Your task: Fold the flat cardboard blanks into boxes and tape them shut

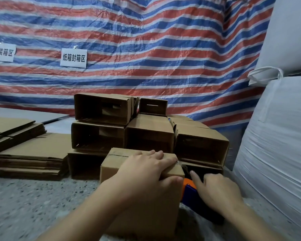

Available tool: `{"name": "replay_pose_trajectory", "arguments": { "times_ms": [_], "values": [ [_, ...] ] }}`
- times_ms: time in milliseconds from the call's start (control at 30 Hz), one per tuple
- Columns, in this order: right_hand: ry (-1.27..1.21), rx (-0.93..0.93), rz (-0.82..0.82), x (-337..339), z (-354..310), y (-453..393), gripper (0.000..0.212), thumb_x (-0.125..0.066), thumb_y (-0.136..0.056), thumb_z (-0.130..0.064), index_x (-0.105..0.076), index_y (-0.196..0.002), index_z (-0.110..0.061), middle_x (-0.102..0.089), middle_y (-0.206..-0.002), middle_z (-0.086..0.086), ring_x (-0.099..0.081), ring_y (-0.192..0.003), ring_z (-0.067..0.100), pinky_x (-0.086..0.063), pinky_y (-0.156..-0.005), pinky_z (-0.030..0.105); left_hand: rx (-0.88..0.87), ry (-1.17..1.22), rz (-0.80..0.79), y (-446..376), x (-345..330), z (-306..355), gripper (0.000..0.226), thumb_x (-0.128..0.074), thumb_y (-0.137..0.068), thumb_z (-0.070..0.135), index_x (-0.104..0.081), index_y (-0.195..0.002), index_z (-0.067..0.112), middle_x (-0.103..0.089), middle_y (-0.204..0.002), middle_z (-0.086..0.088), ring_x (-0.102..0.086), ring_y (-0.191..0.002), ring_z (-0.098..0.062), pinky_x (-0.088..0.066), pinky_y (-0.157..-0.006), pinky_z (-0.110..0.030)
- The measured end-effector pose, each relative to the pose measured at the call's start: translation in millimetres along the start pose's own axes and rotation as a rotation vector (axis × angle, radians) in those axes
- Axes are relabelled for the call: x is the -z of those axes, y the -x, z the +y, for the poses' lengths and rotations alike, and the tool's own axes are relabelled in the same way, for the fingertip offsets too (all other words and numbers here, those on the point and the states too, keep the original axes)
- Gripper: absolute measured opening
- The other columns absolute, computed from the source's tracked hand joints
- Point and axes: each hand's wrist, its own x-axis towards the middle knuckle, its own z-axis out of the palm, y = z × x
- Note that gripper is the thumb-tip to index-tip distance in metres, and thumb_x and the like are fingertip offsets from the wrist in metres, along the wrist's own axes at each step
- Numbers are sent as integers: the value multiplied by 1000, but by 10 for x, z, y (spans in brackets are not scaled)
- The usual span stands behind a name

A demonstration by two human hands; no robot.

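A folded cardboard box stands on the speckled floor in front of me. My left hand lies flat over its top right edge, thumb down the near side, pressing the flaps. Clear tape shows at the box's right corner under my fingertips. My right hand grips a tape dispenser, orange and blue, just right of the box and below its top. A pile of flat cardboard blanks lies to the left.
Several folded open-ended boxes are stacked right behind the box. Large white sacks rise on the right. A red, blue and white striped tarp with two paper signs hangs behind. Speckled floor spreads at lower left.
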Motion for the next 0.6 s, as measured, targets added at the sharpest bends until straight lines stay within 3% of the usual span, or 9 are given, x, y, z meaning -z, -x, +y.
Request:
{"name": "replay_pose_trajectory", "arguments": {
  "times_ms": [100,200,367,500,600],
  "values": [
    [-413,-11,98,323,-82,-166,60,-26,-98,-65,-60,-71,-23,-63,-61,-2,-57,-52,7,-38,-47,25,0,-11,9,2,2,6,73,-13,-83,82,-13,-147,48,-29,-158,7,-26,-145,-17,-26,-113,-41],
    [-853,-8,121,614,-300,-345,41,-39,-102,-49,-64,-80,-26,-70,-74,-1,-60,-61,4,-41,-52,24,4,-10,-3,0,16,7,77,-7,-78,84,-11,-147,51,-27,-158,8,-25,-145,-16,-26,-113,-41],
    [-1114,0,28,618,-771,-487,35,-38,-105,-42,-63,-88,-24,-70,-87,-2,-65,-83,13,-44,-63,27,16,-11,-6,-4,38,31,88,6,-66,87,-8,-147,53,-24,-159,10,-23,-146,-16,-27,-113,-42],
    [-1304,-180,-89,312,-926,-397,37,-37,-106,-33,-67,-93,-14,-69,-92,6,-65,-90,21,-54,-75,36,11,-17,10,4,29,25,84,3,-71,86,-8,-147,52,-26,-159,10,-23,-146,-16,-25,-114,-40],
    [-1539,-336,-205,166,-944,-294,40,-40,-103,-28,-70,-89,-6,-72,-87,13,-67,-86,27,-54,-70,37,2,-13,16,17,36,40,78,-5,-77,82,-15,-146,49,-29,-158,10,-24,-146,-16,-25,-113,-40]
  ]
}}
